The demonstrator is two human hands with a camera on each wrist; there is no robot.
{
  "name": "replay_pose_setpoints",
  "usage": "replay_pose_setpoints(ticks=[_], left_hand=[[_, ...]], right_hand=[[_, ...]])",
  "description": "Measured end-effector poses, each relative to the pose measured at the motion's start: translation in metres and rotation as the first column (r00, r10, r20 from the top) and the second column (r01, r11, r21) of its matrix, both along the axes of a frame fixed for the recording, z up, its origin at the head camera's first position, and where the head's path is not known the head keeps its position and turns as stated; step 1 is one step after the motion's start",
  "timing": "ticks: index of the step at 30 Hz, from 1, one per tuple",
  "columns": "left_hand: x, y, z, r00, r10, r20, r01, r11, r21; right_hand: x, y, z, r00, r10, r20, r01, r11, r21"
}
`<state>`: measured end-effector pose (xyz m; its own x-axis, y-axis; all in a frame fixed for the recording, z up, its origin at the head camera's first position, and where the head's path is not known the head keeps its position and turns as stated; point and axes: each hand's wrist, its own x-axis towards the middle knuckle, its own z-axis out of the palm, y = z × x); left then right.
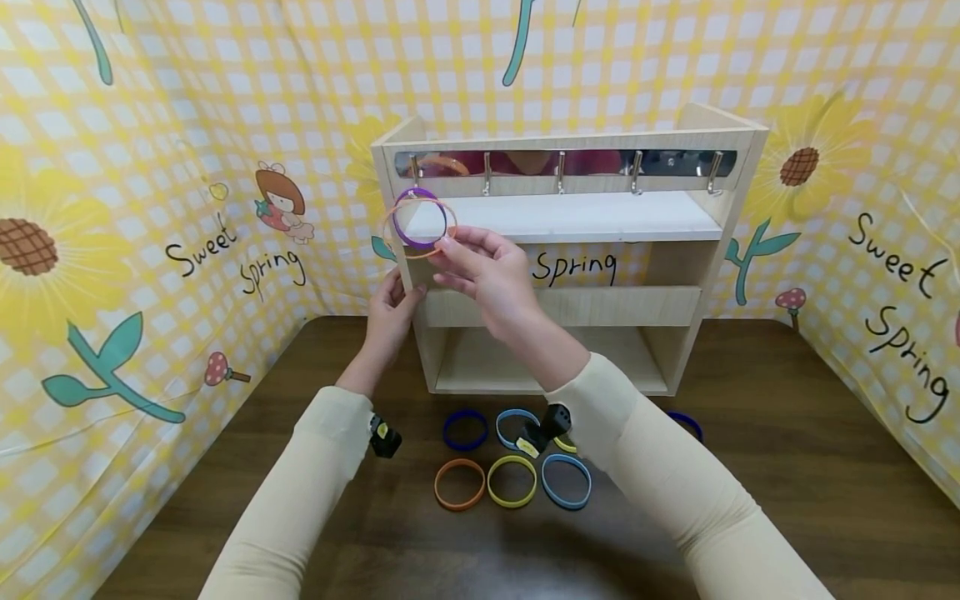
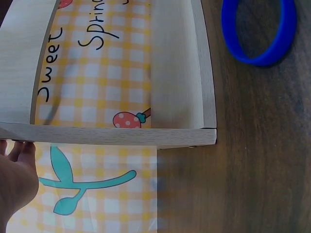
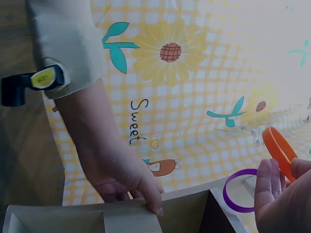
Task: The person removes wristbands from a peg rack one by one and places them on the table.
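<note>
My right hand (image 1: 498,279) pinches an orange wristband (image 3: 270,143) between thumb and fingers, raised before the upper left of a wooden shelf (image 1: 562,307). A purple wristband (image 3: 227,198) hangs at the leftmost hook (image 1: 416,171); in the head view the orange ring overlaps it. Low on the shelf's left side, my left hand (image 1: 390,317) grips the side panel, its thumb toward the front edge. In the left wrist view only part of that hand (image 2: 19,182) shows, against the panel's outer face.
On the dark table (image 1: 360,533) before the shelf lie several wristbands, among them an orange one (image 1: 460,507), a yellow one (image 1: 512,505) and a dark blue one (image 2: 262,61). My right sleeve (image 1: 652,458) partly covers others. A metal strip (image 1: 525,162) carries several hooks. Checked cloth (image 1: 225,125) surrounds the table.
</note>
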<state>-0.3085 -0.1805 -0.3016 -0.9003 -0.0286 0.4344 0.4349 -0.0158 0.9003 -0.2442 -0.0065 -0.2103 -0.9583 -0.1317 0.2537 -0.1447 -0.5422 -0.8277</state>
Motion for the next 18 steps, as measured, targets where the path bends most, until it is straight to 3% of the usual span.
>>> replay_pose_setpoints(ticks=[8,18], left_hand=[[-0.001,0.001,0.000,1.000,-0.012,-0.003,0.012,1.000,0.021],[-0.002,0.000,-0.001,1.000,-0.012,0.005,0.012,1.000,0.025]], right_hand=[[0.010,0.023,-0.010,0.999,0.035,-0.001,-0.035,0.998,0.051],[0.015,0.057,-0.035,0.999,0.041,0.030,-0.045,0.992,0.119]])
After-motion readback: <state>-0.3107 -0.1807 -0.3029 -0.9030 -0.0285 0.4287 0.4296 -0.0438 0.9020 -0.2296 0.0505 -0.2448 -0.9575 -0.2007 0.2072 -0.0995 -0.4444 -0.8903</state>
